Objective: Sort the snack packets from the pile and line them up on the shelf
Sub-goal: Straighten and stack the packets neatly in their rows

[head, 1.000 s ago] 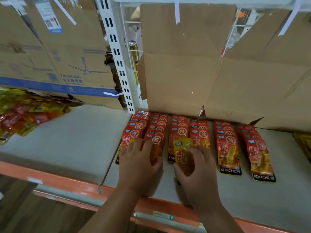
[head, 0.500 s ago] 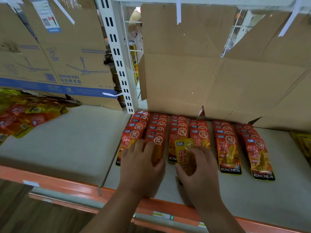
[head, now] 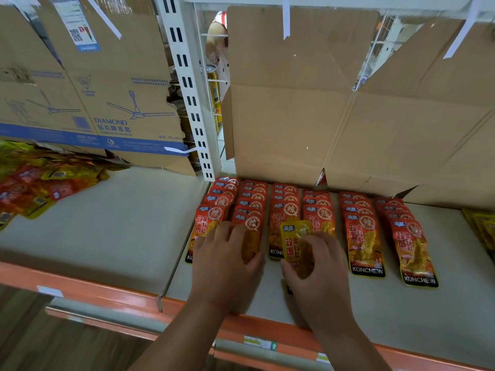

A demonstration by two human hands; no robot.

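Yellow packet (head: pixel 294 238) sits pinched in the right hand (head: pixel 321 277), left hand (head: pixel 225 263) flat on the red packets (head: pixel 364 236); next it probably needs its own row.

Shop aisle, seen at shelf height. A white slotted upright (head: pixel 187 84) divides the metal shelf (head: pixel 107 236) into bays. The shelf's orange front edge (head: pixel 93 286) carries a label rail with a paper tag (head: pixel 259 343). 6 rows of identical red snack packets (head: pixel 365 236) lie overlapped, brand print toward the aisle. A loose pile (head: pixel 40 188) of mixed packets lies in the left bay. Flattened cardboard cartons (head: pixel 294 116) back the bays, and drink cans (head: pixel 214 84) show behind wire mesh.
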